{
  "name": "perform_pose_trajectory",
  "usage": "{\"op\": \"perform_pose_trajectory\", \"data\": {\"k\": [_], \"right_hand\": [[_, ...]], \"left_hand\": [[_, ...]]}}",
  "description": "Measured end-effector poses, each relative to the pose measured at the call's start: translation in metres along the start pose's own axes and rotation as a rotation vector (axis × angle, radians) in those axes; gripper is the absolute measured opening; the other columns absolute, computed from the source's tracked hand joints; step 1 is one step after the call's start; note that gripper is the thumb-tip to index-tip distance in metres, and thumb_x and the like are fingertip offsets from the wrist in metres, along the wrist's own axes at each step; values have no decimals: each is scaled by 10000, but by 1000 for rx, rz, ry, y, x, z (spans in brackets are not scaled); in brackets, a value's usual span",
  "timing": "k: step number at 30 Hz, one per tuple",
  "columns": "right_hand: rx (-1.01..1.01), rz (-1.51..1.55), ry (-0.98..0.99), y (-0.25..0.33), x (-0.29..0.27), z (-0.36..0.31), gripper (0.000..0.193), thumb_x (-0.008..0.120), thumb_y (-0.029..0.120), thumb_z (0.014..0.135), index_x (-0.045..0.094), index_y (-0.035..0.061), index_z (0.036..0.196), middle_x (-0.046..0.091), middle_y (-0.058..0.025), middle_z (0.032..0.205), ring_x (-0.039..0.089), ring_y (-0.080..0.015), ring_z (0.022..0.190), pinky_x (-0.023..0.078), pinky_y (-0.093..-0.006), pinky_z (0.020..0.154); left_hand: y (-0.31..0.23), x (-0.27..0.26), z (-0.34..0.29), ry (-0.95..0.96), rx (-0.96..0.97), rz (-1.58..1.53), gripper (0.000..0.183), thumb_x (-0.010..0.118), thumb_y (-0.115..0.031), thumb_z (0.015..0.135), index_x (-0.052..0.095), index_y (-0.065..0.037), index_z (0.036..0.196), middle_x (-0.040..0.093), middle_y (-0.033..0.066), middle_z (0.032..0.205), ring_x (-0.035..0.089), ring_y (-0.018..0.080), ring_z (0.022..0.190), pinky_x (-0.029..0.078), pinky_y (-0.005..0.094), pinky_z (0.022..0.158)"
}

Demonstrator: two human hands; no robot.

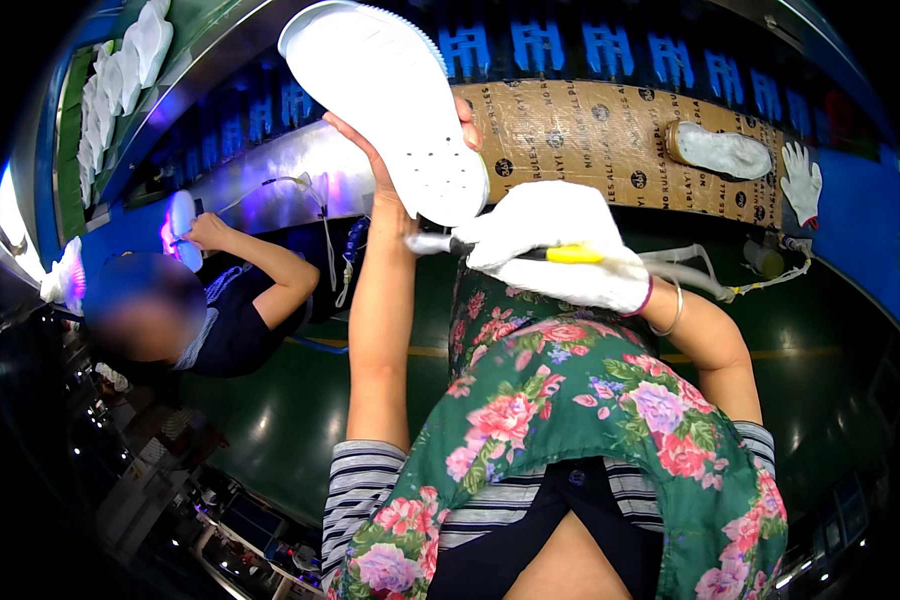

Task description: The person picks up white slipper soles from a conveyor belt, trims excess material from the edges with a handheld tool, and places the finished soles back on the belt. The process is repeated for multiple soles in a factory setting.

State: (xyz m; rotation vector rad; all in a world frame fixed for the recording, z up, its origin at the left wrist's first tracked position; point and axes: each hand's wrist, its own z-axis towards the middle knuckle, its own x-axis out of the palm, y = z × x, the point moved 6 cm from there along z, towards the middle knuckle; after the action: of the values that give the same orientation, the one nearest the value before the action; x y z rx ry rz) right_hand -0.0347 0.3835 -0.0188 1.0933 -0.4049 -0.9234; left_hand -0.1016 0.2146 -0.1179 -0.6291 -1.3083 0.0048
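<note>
"As a bare left grip [378, 168] holds a white sole [390, 110], upper centre, what remains?"

"Work appears under way: a gloved right grip [560, 238] clasps a brush-like tool [574, 255] near the sole's lower end; how much is left, unclear."

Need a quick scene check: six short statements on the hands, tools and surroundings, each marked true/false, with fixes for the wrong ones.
1. The left hand is bare and holds a white sole-shaped piece. True.
2. The right hand is bare. False: the right hand wears a white glove.
3. The right hand grips a slim tool with a yellow section. True.
4. A loose glove lies by the cardboard's left end. False: the loose glove lies by the right end of the cardboard.
5. The sole-shaped piece is unmarked. False: small dark spots show near its lower end.
6. A co-worker at the left holds a pale piece. True.
</note>
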Motion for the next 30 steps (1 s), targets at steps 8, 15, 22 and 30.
{"op": "perform_pose_trajectory", "data": {"k": [8, 15, 22, 30], "right_hand": [[52, -498, 160, -4, 24, -3, 250, 769, 202, 814, 762, 158, 1060, 718, -56, 837, 665, -269, 758, 512, -385, 680], [112, -275, 257, -7, 8, 3, 210, 740, 146, 828, 763, 168, 1036, 757, -29, 968, 694, -238, 827, 541, -363, 724], [-51, -139, 218, -5, 7, 2, 197, 730, 161, 841, 772, 159, 1033, 742, -42, 996, 698, -267, 921, 555, -378, 799], [99, -191, 228, -18, -1, 1, 242, 758, 69, 792, 767, 161, 1015, 754, -42, 1038, 718, -237, 1008, 557, -353, 912]], "left_hand": [[12, 7, 10, 15, -236, -45, 1313, 338, -1029, 645, 407, -6, 1466, 632, 324, 1094, 706, 411, 857, 611, 493, 669], [18, -1, 1, -183, -458, 236, 1187, 662, -842, 649, 430, -26, 1479, 650, 301, 1173, 713, 435, 928, 634, 525, 753], [17, -21, -1, -370, -578, 674, 969, 649, -744, 798, 557, 20, 1387, 652, 266, 1239, 673, 322, 1119, 608, 398, 854], [24, -8, 11, -236, -848, 1036, 908, 507, -782, 883, 552, -57, 1428, 623, 213, 1316, 632, 260, 1176, 572, 349, 893]]}}
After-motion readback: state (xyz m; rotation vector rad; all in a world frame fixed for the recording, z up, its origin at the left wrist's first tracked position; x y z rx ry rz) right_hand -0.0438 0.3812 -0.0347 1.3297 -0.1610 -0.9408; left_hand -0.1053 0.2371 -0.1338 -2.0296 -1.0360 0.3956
